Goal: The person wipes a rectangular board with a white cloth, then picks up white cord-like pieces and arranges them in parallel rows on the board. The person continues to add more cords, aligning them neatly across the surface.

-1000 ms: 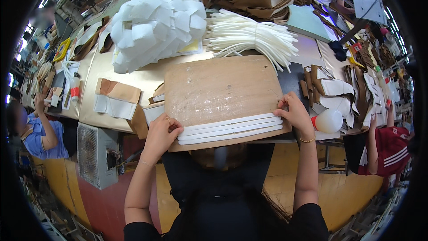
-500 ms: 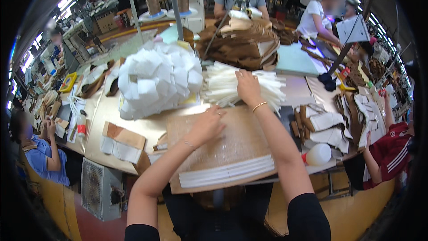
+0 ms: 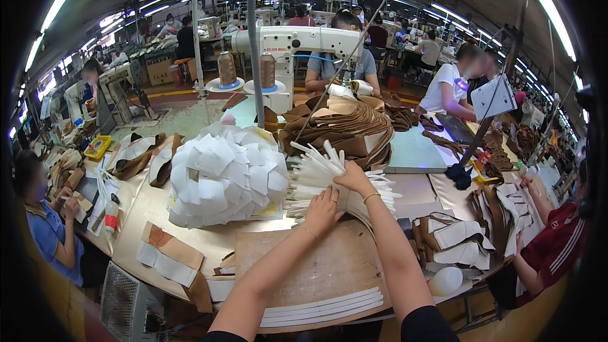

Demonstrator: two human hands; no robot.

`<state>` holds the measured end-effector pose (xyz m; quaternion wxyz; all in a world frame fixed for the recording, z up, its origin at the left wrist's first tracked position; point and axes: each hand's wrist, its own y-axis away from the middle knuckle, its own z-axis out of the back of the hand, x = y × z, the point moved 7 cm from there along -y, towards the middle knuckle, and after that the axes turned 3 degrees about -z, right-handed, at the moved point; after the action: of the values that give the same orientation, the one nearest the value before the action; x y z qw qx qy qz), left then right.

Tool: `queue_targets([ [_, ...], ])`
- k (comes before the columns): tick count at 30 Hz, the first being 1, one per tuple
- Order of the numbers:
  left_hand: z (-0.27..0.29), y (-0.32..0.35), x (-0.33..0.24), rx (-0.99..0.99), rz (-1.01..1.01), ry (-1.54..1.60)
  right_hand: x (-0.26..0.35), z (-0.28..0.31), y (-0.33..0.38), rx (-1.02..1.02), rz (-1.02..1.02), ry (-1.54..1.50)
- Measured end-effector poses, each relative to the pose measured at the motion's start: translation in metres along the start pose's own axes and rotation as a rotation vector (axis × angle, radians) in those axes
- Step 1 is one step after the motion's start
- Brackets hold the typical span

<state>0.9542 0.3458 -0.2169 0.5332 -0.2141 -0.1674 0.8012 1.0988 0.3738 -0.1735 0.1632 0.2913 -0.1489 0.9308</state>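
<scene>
Thick white strips lie in a fanned bundle (image 3: pixel 309 178) on the far side of a brown board (image 3: pixel 278 247). My right hand (image 3: pixel 356 180) is closed on strips at the right of the bundle, where some curve down toward the board's far edge. My left hand (image 3: pixel 323 211) rests against the near side of the bundle, its fingers stretched over the strips; its thumb is hard to make out. Along the board's near edge, several white strips (image 3: pixel 322 309) lie side by side.
Left of the bundle stands a heap of white pieces (image 3: pixel 228 174). Behind it are stacked brown pieces (image 3: pixel 354 123) and a sewing machine (image 3: pixel 316 41). Brown and white pieces (image 3: pixel 453 240) and a white bottle (image 3: pixel 445 281) lie right. Co-workers sit at both sides.
The view has tilted up. My left hand has moved from over the board to the white strips. My right hand has closed on strips, and the bundle's left ends now stick up.
</scene>
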Motion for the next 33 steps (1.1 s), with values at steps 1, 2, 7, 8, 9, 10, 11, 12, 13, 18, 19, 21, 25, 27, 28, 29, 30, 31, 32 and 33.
queue_targets([
  [1, -0.004, -0.001, 0.003, 0.049, 0.053, 0.042, -0.004, 0.002, -0.002, 0.044, -0.018, -0.105],
  [2, -0.005, -0.005, 0.002, 0.102, 0.101, 0.093, -0.007, 0.007, 0.001, 0.024, -0.025, -0.15],
  [7, 0.008, -0.027, -0.018, 0.175, 0.073, 0.001, -0.036, 0.009, 0.002, -0.029, -0.129, -0.259],
  [8, 0.007, -0.025, -0.021, 0.085, 0.009, -0.047, -0.032, 0.008, 0.003, -0.025, -0.116, -0.256],
  [9, 0.007, -0.025, -0.024, -0.005, -0.056, -0.093, -0.028, 0.008, 0.003, -0.021, -0.104, -0.253],
  [10, 0.002, -0.024, -0.023, -0.024, -0.079, -0.125, -0.026, 0.008, 0.003, -0.023, -0.114, -0.234],
  [11, -0.001, -0.025, -0.023, -0.043, -0.104, -0.159, -0.015, 0.012, 0.005, -0.026, -0.124, -0.217],
  [12, -0.003, -0.026, -0.022, -0.062, -0.129, -0.193, -0.008, 0.012, 0.006, -0.03, -0.133, -0.2],
  [13, -0.011, -0.027, -0.016, -0.013, -0.088, -0.164, 0.002, 0.01, 0.003, -0.083, -0.009, -0.055],
  [18, -0.035, -0.034, -0.016, 0.147, -0.022, -0.055, 0.013, 0.019, -0.008, -0.213, 0.052, -0.408],
  [19, -0.038, -0.034, -0.016, 0.208, -0.024, -0.054, 0.016, 0.027, -0.009, -0.243, -0.016, -0.653],
  [21, -0.031, -0.037, -0.02, 0.338, -0.024, -0.058, 0.025, 0.051, -0.012, -0.232, -0.125, -0.811],
  [25, -0.031, -0.04, -0.017, 0.365, -0.05, -0.088, 0.072, 0.095, -0.005, -0.292, 0.066, -0.927],
  [27, -0.028, -0.041, -0.016, 0.337, -0.052, -0.104, 0.082, 0.109, 0.0, -0.315, 0.121, -1.097],
  [28, -0.034, -0.041, -0.014, 0.424, -0.039, -0.112, 0.084, 0.115, 0.003, -0.322, 0.131, -1.261],
  [29, -0.037, -0.043, -0.016, 0.51, -0.028, -0.116, 0.085, 0.123, 0.008, -0.33, 0.138, -1.421],
  [30, -0.041, -0.041, -0.015, 0.598, -0.013, -0.123, 0.089, 0.135, 0.016, -0.342, 0.171, -1.495],
  [31, -0.042, -0.04, -0.015, 0.546, -0.018, -0.115, 0.097, 0.145, 0.021, -0.326, 0.212, -1.516],
  [32, -0.046, -0.038, -0.013, 0.491, -0.024, -0.111, 0.106, 0.157, 0.026, -0.311, 0.257, -1.537],
  [33, -0.047, -0.038, -0.013, 0.44, -0.031, -0.104, 0.115, 0.168, 0.03, -0.298, 0.299, -1.558],
])
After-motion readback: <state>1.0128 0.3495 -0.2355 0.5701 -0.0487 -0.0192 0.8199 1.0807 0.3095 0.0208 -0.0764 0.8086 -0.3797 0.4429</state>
